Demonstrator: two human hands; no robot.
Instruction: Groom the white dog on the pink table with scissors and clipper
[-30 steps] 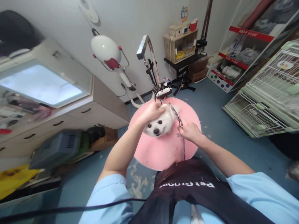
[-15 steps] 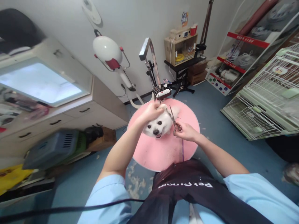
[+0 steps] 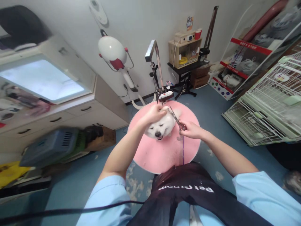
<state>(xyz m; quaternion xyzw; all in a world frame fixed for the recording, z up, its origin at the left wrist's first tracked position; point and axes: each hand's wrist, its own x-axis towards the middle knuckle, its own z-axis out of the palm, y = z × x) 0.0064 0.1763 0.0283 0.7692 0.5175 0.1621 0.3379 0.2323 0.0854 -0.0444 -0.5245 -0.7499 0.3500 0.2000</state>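
Note:
A small white dog (image 3: 161,127) stands on a round pink grooming table (image 3: 162,153), its face turned toward me and its eyes closed. My left hand (image 3: 154,113) is closed on the fur at the top of the dog's head. My right hand (image 3: 191,129) grips a pair of grooming scissors (image 3: 176,117), whose blades point up-left against the dog's head by its ear. A thin purple leash (image 3: 183,150) runs down the table from under my right hand. I wear a dark apron over light blue sleeves.
A metal grooming arm (image 3: 155,66) rises behind the table, with a stand dryer (image 3: 113,55) to its left. Cabinets with drawers (image 3: 70,113) and a grey pet carrier (image 3: 49,147) stand left. Wire cages (image 3: 270,106) fill the right. Fur clumps lie on the blue floor.
The scissors have shifted along the dog's head, blades closer to the ear. The dog has closed its eyes. My view has drifted slightly.

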